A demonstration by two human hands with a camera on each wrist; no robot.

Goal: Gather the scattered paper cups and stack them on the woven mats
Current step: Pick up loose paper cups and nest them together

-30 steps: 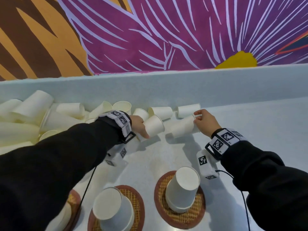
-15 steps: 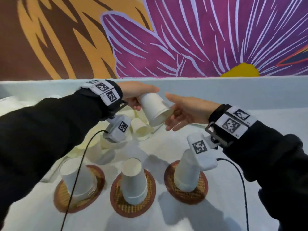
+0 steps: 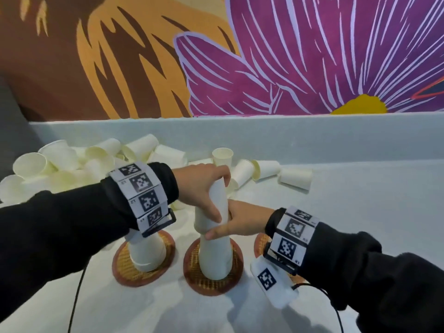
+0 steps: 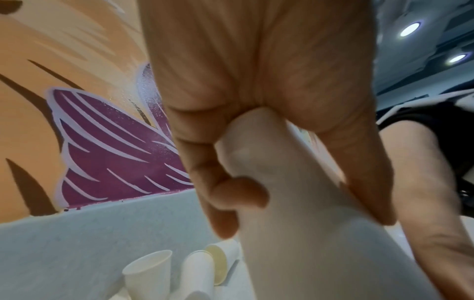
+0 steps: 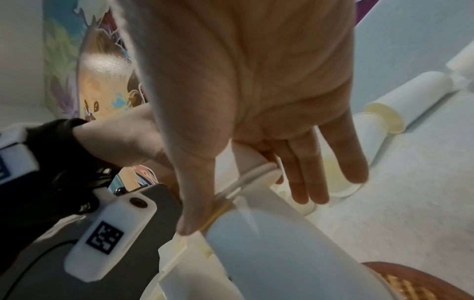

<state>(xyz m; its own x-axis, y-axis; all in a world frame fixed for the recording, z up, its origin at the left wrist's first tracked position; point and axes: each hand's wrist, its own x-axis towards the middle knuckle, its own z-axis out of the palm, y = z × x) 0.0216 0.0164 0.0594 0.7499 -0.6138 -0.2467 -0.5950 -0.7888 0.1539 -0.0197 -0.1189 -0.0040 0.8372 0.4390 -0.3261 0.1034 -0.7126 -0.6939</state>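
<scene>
Three round woven mats lie in front of me. On the middle mat (image 3: 194, 277) stands a tall stack of upturned white paper cups (image 3: 216, 255). My left hand (image 3: 219, 199) grips one more upturned cup (image 3: 201, 221) from above, and its rim sits over the top of that stack. In the left wrist view the left hand (image 4: 302, 199) has thumb and fingers curled round the cup (image 4: 307, 233). My right hand (image 3: 228, 225) holds the stack just under that rim, thumb in front. The right wrist view shows the right hand (image 5: 246, 211) on either side of the stack (image 5: 269, 253).
A shorter cup stack (image 3: 147, 253) stands on the left mat (image 3: 122, 265). My right wrist hides most of the right mat (image 3: 259, 241). Several loose cups (image 3: 96, 159) are heaped at the back left, with others (image 3: 295, 177) lying near the low grey wall (image 3: 336, 135).
My left hand has brought the cup down from mid-air onto the middle stack. My right hand, open beside the cup before, now holds that stack.
</scene>
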